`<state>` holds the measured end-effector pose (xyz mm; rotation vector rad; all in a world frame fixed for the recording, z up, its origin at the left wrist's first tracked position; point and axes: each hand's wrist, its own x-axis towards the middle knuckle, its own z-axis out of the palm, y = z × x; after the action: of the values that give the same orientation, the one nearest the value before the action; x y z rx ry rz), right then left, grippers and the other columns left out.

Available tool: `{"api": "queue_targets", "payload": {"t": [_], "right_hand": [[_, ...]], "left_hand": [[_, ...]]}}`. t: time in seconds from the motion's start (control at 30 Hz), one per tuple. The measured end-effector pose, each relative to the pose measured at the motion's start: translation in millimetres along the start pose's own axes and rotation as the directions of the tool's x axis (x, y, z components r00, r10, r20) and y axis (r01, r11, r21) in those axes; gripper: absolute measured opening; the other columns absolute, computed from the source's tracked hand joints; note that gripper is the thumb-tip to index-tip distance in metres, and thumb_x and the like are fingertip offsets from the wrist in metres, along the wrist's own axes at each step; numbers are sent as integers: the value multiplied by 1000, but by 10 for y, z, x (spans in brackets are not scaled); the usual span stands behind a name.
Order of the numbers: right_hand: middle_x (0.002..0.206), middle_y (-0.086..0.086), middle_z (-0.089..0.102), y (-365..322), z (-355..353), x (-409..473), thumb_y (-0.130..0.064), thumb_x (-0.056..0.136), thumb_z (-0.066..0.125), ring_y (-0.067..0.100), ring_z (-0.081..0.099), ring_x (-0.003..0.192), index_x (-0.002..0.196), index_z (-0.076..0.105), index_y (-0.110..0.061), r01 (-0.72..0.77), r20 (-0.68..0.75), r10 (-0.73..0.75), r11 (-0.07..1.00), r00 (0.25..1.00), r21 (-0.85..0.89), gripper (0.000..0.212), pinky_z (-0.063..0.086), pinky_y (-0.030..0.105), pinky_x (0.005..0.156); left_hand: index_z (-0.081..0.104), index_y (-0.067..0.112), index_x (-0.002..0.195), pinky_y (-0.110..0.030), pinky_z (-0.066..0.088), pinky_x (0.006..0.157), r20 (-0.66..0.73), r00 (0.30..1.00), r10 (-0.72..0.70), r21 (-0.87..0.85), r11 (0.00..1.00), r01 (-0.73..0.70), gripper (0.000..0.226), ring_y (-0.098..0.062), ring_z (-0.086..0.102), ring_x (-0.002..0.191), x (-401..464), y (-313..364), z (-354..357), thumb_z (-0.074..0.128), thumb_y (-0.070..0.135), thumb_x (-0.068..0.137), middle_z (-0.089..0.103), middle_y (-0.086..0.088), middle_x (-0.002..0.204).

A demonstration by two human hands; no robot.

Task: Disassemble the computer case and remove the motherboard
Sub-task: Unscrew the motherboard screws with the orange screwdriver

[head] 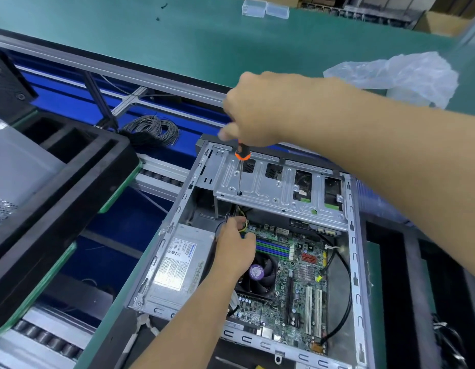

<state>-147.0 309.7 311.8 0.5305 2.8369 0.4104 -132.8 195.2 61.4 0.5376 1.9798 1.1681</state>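
An open grey computer case (pixel 354 262) lies on its side in front of me. Inside it sits the green motherboard (pixel 297 286) with a black CPU fan (pixel 260 275), and a silver power supply (pixel 177 265) at its left. My right hand (pixel 260 113) grips a screwdriver (pixel 241 161) with a black and orange handle, held upright, its tip in a hole of the metal drive cage (pixel 279 185). My left hand (pixel 235 241) reaches into the case below the cage and pinches a bundle of wires (pixel 243 225) at the motherboard's top edge.
A black foam tray (pixel 71 166) stands at the left on a roller conveyor (pixel 44 336). A coil of grey cable (pixel 151 129) lies behind it. A crumpled plastic bag (pixel 404 73) and clear plastic boxes (pixel 265 8) rest on the green bench (pixel 151 38) beyond.
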Motion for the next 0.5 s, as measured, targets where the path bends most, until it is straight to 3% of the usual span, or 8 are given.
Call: {"api": "queue_targets", "payload": {"t": [0.07,0.13,0.17,0.23,0.33,0.37,0.43,0.5], "right_hand": [[76,5,35,-9,-6,-13,-58,97,41,25,37,59,76,41,-13,-31,-21,31,999,999,11,49,27,31,50],[92,5,42,26,0,15,-49,93,50,30,50,71,95,43,-20,-15,67,11,998,998,64,30,39,36,59],[98,3,41,49,-5,27,-39,90,54,31,55,77,100,43,-24,15,82,-25,993,996,120,21,45,40,64],[88,3,40,81,-5,30,-33,91,57,31,54,74,97,48,-24,37,30,-40,993,999,113,14,46,41,60],[74,4,30,64,22,7,-55,97,45,23,35,57,75,44,-12,-64,-29,65,997,997,51,49,27,31,48],[75,6,32,66,28,-3,-58,97,44,25,37,58,76,44,-11,-76,-11,77,995,997,61,51,29,32,50],[93,5,40,69,28,3,-50,94,53,32,53,72,98,49,-19,-31,76,24,995,997,94,32,46,40,62],[106,2,42,69,5,7,-31,91,57,32,58,82,102,48,-28,42,91,-57,986,994,159,14,51,47,73]], "left_hand": [[46,26,131,-10,40,66,2,1000,-3,-2,1000,3,36,1,54,90,-4,5,2,49,14,97,50,8,132],[46,26,129,-12,41,72,0,1000,-1,-4,1000,1,35,-2,54,96,-2,-1,3,49,14,97,50,7,132],[46,27,129,-9,40,67,3,1000,-2,-2,1000,2,34,1,54,93,-5,1,1,49,14,97,50,8,132],[46,27,129,-6,38,56,2,1000,-3,3,1000,3,34,5,52,87,-5,8,-2,49,15,97,50,9,131],[46,26,130,-10,37,63,1,1000,7,7,1000,-7,35,-1,53,95,-1,4,-7,49,15,97,49,7,133],[46,26,129,-12,38,66,2,1000,9,8,1000,-9,35,-2,53,97,-4,7,-6,49,15,97,49,6,132],[46,25,129,-16,41,75,1,1000,12,9,1000,-12,34,-4,53,102,-5,5,-1,50,14,97,49,6,132],[47,25,130,-24,42,89,0,1000,8,16,1000,-8,35,-11,51,111,-7,17,0,50,14,97,49,5,132]]}}
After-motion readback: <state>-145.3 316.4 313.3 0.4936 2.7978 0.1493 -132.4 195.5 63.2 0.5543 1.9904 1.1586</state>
